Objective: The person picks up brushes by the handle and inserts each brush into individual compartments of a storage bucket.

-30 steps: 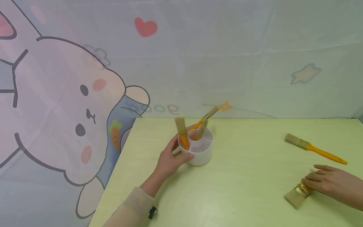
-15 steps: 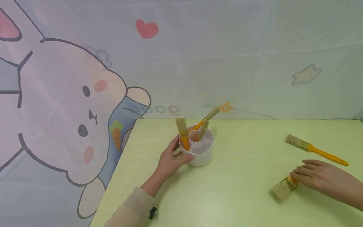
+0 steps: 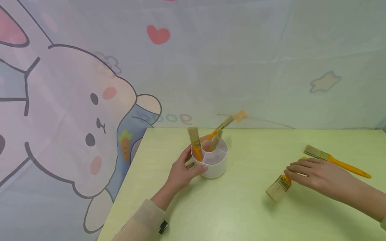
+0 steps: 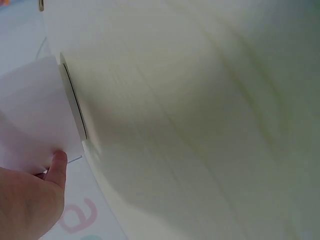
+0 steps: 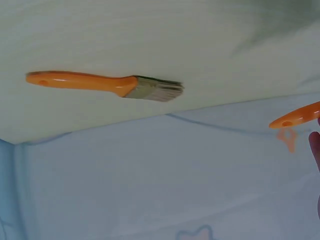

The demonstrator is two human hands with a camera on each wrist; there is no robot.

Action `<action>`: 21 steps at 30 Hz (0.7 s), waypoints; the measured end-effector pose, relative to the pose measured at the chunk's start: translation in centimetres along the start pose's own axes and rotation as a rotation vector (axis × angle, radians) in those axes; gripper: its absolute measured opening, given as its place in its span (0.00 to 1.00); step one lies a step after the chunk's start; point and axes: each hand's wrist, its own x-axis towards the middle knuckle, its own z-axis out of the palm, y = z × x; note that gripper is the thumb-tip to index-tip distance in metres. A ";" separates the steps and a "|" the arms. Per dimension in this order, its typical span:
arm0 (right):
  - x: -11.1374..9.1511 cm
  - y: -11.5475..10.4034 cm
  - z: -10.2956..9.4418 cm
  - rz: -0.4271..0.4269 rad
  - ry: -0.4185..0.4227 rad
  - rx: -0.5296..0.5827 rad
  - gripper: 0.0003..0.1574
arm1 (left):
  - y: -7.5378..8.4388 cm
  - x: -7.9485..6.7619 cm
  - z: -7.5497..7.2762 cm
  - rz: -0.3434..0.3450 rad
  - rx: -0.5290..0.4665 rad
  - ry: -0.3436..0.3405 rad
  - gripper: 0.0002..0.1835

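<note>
In the head view my left hand point(image 3: 181, 172) grips a round white divided organizer point(image 3: 215, 171) by its left side, thumb on the front wall and the other fingers round behind. The left wrist view has the thumb point(image 4: 58, 170) against the white wall point(image 4: 35, 110). Three paintbrushes stand bristles up in it: one in the left compartment point(image 3: 194, 140), one leaning out the back point(image 3: 224, 124), one in the centre ring point(image 3: 216, 140). My right hand point(image 3: 319, 174) holds a wide paintbrush point(image 3: 276, 190) over the table, bristles down to the left. Its orange handle end point(image 5: 296, 116) shows in the right wrist view.
Another orange-handled paintbrush point(image 3: 343, 162) lies on the table just beyond my right hand, bristles to the left. The pale yellow-green table point(image 3: 241, 207) ends at a printed cloth backdrop point(image 3: 241, 67) behind the organizer.
My right hand has carried the wide paintbrush leftward and away from me, past the lying brush's near side. The left hand and the organizer stay in place; the head view shifts slightly.
</note>
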 end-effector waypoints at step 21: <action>8.5 1.0 -0.1 -0.070 0.138 -0.053 0.33 | 0.4 -0.2 -0.1 0.017 -0.005 -0.015 0.49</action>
